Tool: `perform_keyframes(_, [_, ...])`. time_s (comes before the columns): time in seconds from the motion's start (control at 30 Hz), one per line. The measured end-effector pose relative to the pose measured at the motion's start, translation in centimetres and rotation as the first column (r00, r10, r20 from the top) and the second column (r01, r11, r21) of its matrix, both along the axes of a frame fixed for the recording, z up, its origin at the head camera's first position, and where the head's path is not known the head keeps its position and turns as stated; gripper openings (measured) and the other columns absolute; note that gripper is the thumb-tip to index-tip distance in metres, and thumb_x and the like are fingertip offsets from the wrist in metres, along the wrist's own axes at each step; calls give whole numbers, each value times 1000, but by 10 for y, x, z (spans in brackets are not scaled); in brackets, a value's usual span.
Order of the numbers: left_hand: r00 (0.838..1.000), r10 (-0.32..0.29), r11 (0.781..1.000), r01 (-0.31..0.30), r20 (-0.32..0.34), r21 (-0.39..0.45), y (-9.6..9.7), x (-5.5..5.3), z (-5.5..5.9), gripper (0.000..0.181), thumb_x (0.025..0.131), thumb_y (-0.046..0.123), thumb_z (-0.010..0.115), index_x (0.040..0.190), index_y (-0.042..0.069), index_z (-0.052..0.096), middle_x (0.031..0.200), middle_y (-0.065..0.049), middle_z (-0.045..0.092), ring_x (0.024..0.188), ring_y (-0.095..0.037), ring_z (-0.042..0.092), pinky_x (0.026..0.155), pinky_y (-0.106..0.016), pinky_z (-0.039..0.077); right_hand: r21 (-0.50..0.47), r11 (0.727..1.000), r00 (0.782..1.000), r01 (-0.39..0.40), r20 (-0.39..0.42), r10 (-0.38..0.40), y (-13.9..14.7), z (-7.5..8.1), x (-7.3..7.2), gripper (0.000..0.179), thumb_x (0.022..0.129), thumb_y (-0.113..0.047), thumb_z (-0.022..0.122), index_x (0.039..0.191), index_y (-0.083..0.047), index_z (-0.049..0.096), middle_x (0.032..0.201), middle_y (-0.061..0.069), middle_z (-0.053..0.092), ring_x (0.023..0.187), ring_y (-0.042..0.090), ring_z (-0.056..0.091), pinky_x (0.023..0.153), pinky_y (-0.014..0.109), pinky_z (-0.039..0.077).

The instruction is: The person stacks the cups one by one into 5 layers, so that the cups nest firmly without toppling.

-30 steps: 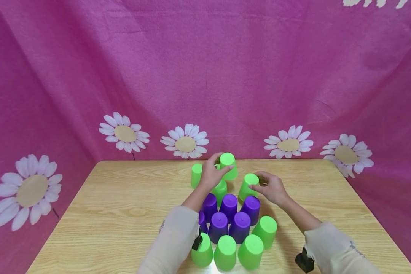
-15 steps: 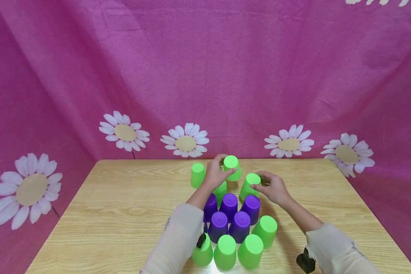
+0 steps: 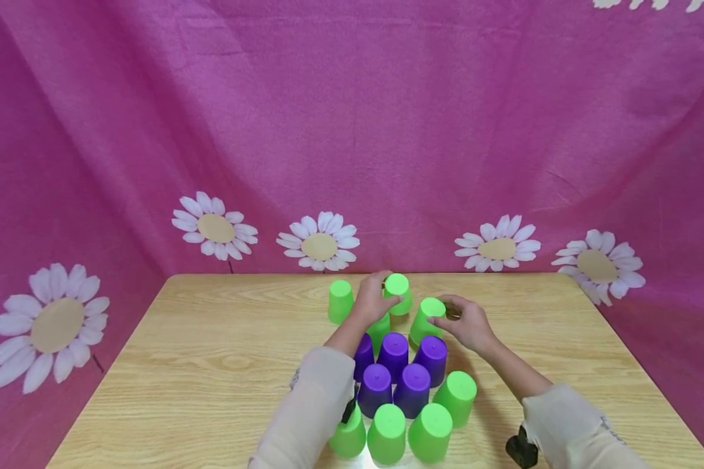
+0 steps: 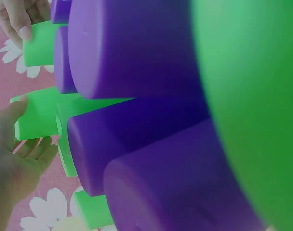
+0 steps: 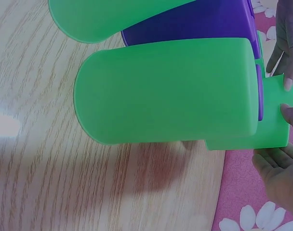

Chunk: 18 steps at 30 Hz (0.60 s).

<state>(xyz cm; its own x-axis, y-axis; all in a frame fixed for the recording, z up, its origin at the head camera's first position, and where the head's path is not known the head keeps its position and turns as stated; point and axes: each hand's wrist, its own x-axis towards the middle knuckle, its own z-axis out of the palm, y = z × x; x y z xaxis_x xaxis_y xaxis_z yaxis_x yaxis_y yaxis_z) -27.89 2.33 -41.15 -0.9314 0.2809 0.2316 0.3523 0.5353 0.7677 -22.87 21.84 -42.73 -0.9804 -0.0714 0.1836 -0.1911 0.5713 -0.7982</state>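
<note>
Upside-down plastic cups, green and purple, stand grouped on the wooden table. My left hand grips a green cup at the back of the group, thumb on its near side. To the right and nearer, my right hand holds another green cup between thumb and fingers. Both held cups are upside down; whether the left one touches the table I cannot tell. Just in front stand several purple cups. My left forearm partly hides a green cup and the left edge of the group.
A lone green cup stands left of my left hand. Nearest me are more green cups, with one at the right. The wooden table ends at the back against a pink cloth with printed daisies.
My left hand has shifted slightly right and lowered its green cup toward the table. The right hand and its cup have stayed nearly still.
</note>
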Motion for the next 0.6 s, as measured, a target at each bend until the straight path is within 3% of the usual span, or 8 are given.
perform_keyframes(0.17, [1000,1,995,0,10,-95,1,-1,-1,53,78,7,72,124,-9,50,123,-24,57,117,-35,52,101,-40,44,8,1000,1000,10,-3,-9,-2,-1,-1,40,79,-8,71,113,8,59,108,26,64,98,38,63,84,43,55])
perform_keyframes(0.33, [1000,3,971,-2,3,-239,3,-2,0,53,79,11,72,126,-4,52,125,-20,57,120,-32,52,103,-38,43,8,1000,1000,9,-7,-8,-6,0,-2,40,80,-9,71,114,8,59,108,26,64,99,38,62,85,43,54])
perform_keyframes(0.47, [1000,1,933,-11,-28,-360,5,-1,3,52,79,15,73,123,-3,55,122,-17,60,117,-31,54,101,-36,45,-2,1000,1000,15,3,-15,-8,1,-2,42,80,-10,71,114,9,58,108,27,64,100,40,62,86,44,54])
perform_keyframes(0.6, [996,-2,872,-40,-85,-488,7,1,6,47,77,22,75,117,0,60,114,-14,64,110,-29,56,95,-35,48,-11,1000,1000,28,6,-28,-10,0,-3,42,80,-8,71,114,10,57,107,28,64,99,40,62,86,45,54])
